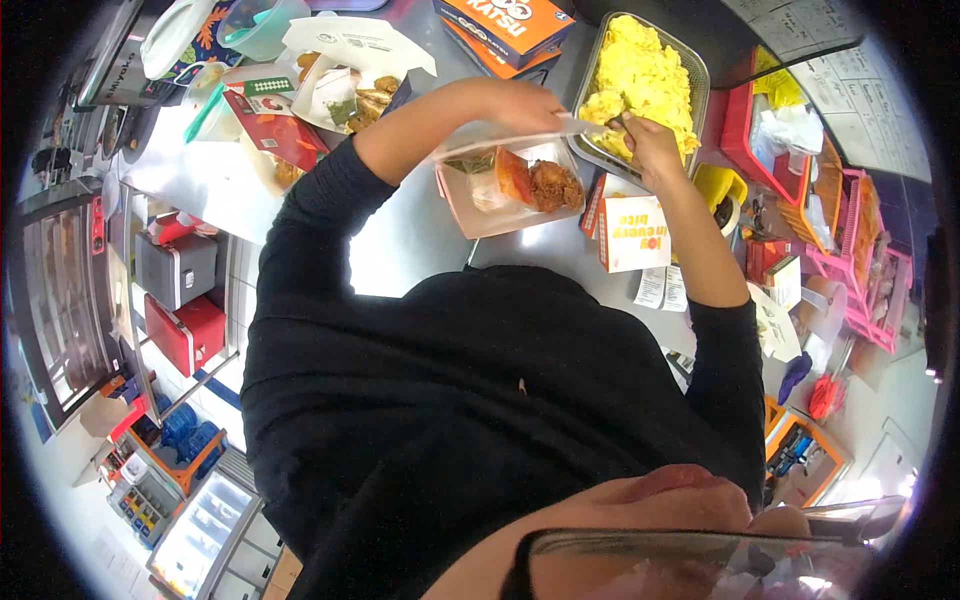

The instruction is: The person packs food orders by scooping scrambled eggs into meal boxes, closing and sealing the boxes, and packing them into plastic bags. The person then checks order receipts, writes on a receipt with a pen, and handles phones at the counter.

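An open paper food box (465, 214) sits on the metal counter before me, holding a piece of fried chicken (556, 186), an orange-red packet (513, 176) and a pale wrapped item (486, 191). Its raised lid (499, 140) is seen nearly edge-on. My left hand (529, 106) grips the lid from behind, its fingertips partly hidden. To the right, a metal tray (703, 94) is heaped with yellow scrambled egg (637, 56). My right hand (654, 148) is closed around a utensil's dark handle (618, 120) at the tray's near edge; its working end is hard to make out.
Orange katsu boxes (510, 30) are stacked behind the food box. Another open box with food (360, 90) and a red carton (277, 131) stand left. A white printed carton (634, 234) and paper slips (661, 288) lie near my right forearm. A red basket (739, 124) is farther right.
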The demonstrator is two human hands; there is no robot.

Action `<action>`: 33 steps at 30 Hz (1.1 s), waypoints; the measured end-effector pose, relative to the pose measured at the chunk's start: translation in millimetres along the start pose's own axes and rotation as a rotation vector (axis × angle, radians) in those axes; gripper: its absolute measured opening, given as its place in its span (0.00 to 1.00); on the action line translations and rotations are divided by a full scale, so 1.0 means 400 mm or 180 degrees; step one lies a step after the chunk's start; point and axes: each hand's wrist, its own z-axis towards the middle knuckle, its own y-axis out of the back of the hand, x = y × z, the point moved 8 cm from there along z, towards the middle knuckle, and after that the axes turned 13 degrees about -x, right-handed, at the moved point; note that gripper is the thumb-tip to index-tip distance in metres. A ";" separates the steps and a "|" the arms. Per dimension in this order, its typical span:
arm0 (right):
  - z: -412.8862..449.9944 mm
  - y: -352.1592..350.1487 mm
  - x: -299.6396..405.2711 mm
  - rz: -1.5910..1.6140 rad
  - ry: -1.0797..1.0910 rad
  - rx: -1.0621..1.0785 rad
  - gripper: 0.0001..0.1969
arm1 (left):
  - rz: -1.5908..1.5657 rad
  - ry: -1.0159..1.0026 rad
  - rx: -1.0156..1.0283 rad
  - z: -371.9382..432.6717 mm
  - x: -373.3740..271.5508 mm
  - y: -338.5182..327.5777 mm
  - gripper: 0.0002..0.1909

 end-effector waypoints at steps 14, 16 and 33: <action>-0.158 0.124 0.075 0.1398 0.0414 -0.0101 0.14 | 0.1406 -0.0152 -0.2228 -0.037 0.072 0.102 0.18; -0.222 0.095 0.090 0.1054 0.0464 -0.0077 0.14 | 0.1404 -0.0030 -0.2326 -0.049 0.077 0.104 0.18; -0.298 0.082 0.161 -0.1416 0.2374 -0.1098 0.15 | 0.1177 -0.0092 -0.2064 -0.045 0.025 0.111 0.23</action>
